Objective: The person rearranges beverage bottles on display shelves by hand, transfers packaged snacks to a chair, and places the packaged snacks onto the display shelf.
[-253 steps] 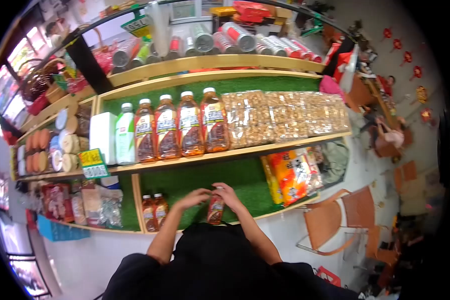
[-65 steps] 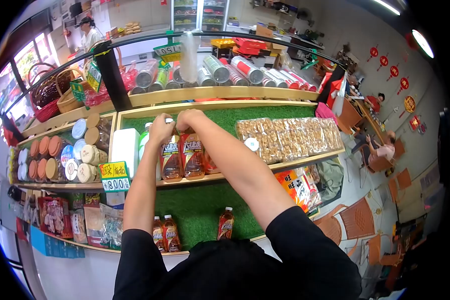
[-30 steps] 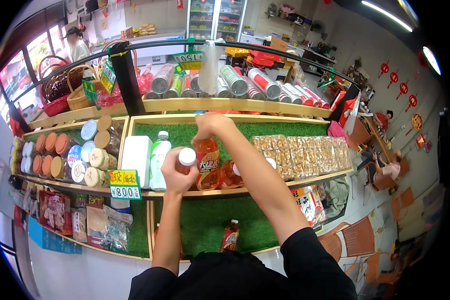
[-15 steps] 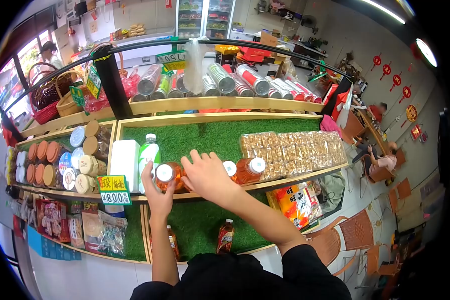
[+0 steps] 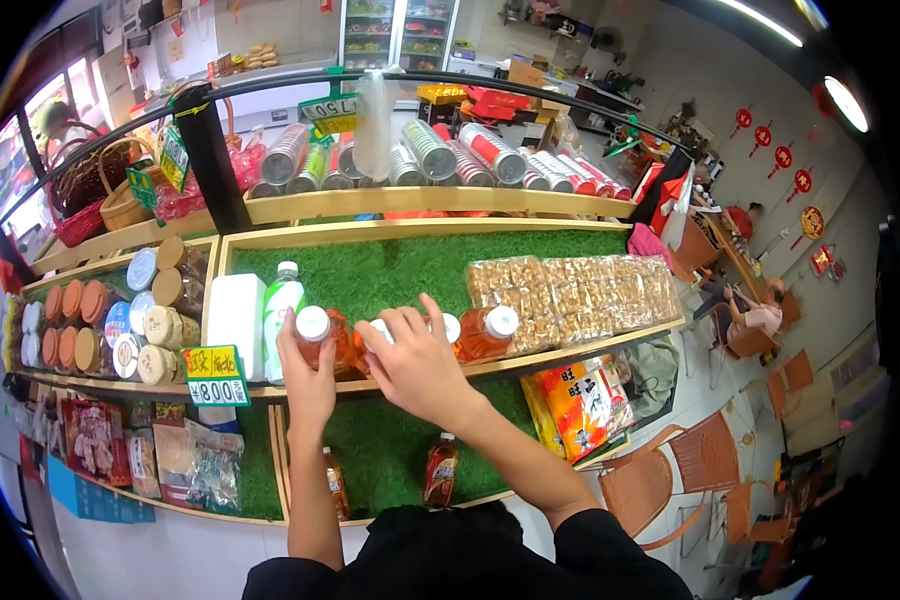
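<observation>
My left hand (image 5: 310, 380) is wrapped round the white-capped bottle of reddish drink (image 5: 319, 334) at the left of a row. Just to its right, my right hand (image 5: 410, 362) has its fingers bent over the white cap of a second bottle (image 5: 378, 331). Another amber bottle (image 5: 487, 332) stands at the right end of the row, beside packed nut blocks (image 5: 580, 295). Left of my left hand are a green-and-white bottle (image 5: 284, 305) and a white carton (image 5: 235, 325). Green turf lines the wooden shelf (image 5: 370, 262).
Lidded jars (image 5: 94, 303) fill the left compartment. A price sign (image 5: 216, 376) hangs on the front edge. Cans (image 5: 430, 150) lie behind the shelf. Below are two dark bottles (image 5: 440, 470) and snack bags (image 5: 582, 405). People sit at the far right near chairs (image 5: 705, 455).
The view has shifted slightly. My right hand's fingers have moved from above the row down onto the second bottle's cap. My left hand stays at the leftmost amber bottle.
</observation>
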Demonstrator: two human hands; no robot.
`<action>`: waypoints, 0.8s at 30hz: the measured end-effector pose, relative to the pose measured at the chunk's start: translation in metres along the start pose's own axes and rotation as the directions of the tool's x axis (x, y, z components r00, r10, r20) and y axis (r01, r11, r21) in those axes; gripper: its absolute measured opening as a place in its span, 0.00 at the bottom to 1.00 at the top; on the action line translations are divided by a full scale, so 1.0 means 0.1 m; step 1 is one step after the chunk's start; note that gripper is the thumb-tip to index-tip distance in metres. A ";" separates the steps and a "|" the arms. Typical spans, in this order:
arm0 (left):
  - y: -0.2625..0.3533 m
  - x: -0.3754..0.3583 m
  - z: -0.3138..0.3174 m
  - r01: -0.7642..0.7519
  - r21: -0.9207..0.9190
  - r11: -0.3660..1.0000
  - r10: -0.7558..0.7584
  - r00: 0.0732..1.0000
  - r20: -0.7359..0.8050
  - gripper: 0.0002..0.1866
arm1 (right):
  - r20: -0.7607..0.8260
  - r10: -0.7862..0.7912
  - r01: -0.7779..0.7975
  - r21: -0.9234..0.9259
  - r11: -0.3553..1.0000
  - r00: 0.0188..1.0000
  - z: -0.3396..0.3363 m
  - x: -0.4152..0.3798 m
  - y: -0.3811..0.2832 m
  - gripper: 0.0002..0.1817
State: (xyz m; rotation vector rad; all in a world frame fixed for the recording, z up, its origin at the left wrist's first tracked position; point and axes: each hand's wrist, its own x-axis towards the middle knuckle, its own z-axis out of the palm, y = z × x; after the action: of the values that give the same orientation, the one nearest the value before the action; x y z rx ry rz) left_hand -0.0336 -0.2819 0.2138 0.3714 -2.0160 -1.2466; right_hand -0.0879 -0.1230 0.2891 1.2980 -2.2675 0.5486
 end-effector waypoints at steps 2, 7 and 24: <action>0.08 -0.06 -0.04 -0.052 0.036 0.998 0.052 0.999 -0.003 0.31 | 0.002 -0.003 0.003 0.009 1.000 1.000 0.00 -0.03 -0.02 0.20; -0.12 -0.46 0.11 0.054 -0.316 0.947 -0.076 0.995 -0.058 0.41 | -0.034 -0.031 0.031 -0.008 0.999 0.999 0.03 -0.06 0.03 0.20; -0.18 -0.17 0.01 0.035 -0.223 0.974 -0.044 0.998 -0.039 0.49 | -0.130 -0.041 0.056 0.116 0.992 0.991 0.00 -0.08 -0.02 0.21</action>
State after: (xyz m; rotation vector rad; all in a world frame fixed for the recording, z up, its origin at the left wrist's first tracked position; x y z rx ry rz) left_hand -0.0249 -0.2801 0.1906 0.3285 -1.8170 -1.4596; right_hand -0.0830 -0.1186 0.2848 1.3317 -2.1212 0.7380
